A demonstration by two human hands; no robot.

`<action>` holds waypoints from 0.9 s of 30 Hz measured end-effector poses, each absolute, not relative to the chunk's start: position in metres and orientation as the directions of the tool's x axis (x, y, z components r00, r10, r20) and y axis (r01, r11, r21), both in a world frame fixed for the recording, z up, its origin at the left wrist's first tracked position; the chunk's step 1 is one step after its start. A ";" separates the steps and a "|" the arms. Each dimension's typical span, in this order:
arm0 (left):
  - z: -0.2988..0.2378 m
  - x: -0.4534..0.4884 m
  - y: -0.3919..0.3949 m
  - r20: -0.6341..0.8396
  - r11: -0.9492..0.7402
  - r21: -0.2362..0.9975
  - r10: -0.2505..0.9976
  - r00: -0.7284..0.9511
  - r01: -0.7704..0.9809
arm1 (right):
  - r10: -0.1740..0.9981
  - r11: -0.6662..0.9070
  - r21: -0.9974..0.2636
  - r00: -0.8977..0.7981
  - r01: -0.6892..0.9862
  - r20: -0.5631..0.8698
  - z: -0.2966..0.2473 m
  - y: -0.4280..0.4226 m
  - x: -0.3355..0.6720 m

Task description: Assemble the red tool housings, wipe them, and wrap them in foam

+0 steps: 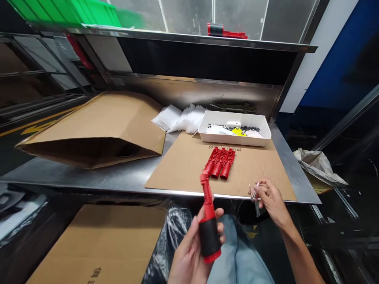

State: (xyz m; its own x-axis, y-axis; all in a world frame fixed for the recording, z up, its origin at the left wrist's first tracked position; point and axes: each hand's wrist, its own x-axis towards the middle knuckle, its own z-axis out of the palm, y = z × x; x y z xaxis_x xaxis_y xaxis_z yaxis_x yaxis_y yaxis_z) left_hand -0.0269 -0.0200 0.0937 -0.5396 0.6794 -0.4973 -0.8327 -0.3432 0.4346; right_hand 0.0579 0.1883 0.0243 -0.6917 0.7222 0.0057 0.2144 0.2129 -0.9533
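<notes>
Fingers of the left hand [192, 252] curl around the black sleeve [209, 236] of a red plastic part [207, 201]. The grip sits low, so the slim red upper end stands free above the hand, tilted slightly toward the far side; this hold seems to leave that end open to view and within reach. The right hand [272, 201] is raised just to the right, over the near edge of the table, its thumb and forefinger pinched on small metal pieces [254, 196] too thin to identify exactly. The two hands are apart.

Three more red parts [219, 162] lie side by side on a cardboard sheet [180, 175], their rounded ends toward the person, probably grouped this way to keep them close at hand. The sheet covers the right portion of a steel table [89, 177], perhaps to spare the parts from bare metal. Beyond them, a white plastic tray [233, 139] sits near the far edge, gathering small black pieces [233, 128] and a yellow tag [239, 131] in one place. White plastic bags [180, 118] lie to its left, beside a large kraft paper bag [89, 126]. Another red part [225, 30] rests farther off, on a steel shelf [166, 35].
</notes>
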 end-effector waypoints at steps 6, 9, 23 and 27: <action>0.079 -0.017 -0.015 -0.409 -0.359 0.374 0.763 -0.500 -0.855 | 0.648 -0.450 -0.877 -0.737 -0.170 -0.190 0.027 0.130 0.087; 0.079 -0.012 -0.015 -0.366 -0.372 0.347 0.791 -0.490 -0.861 | 0.570 -0.557 -0.804 -0.800 -0.209 -0.187 0.030 0.115 0.098; 0.082 0.000 -0.014 -0.448 -0.335 0.272 0.785 -0.427 -0.902 | 0.792 0.315 -0.899 -0.438 -0.303 0.425 0.069 0.056 0.097; 0.087 0.002 -0.013 -0.457 -0.343 0.289 0.771 -0.443 -0.894 | 0.749 0.343 -0.862 -0.445 -0.374 0.491 0.061 0.062 0.098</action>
State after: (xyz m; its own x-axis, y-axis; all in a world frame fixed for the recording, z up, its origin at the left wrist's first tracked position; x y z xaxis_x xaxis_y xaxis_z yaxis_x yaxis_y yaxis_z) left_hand 0.0024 -0.0134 0.0874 -0.4435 0.7713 -0.4565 -0.8938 -0.3427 0.2893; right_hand 0.0983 0.0619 0.0612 -0.4452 0.7488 0.4911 -0.3742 0.3426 -0.8617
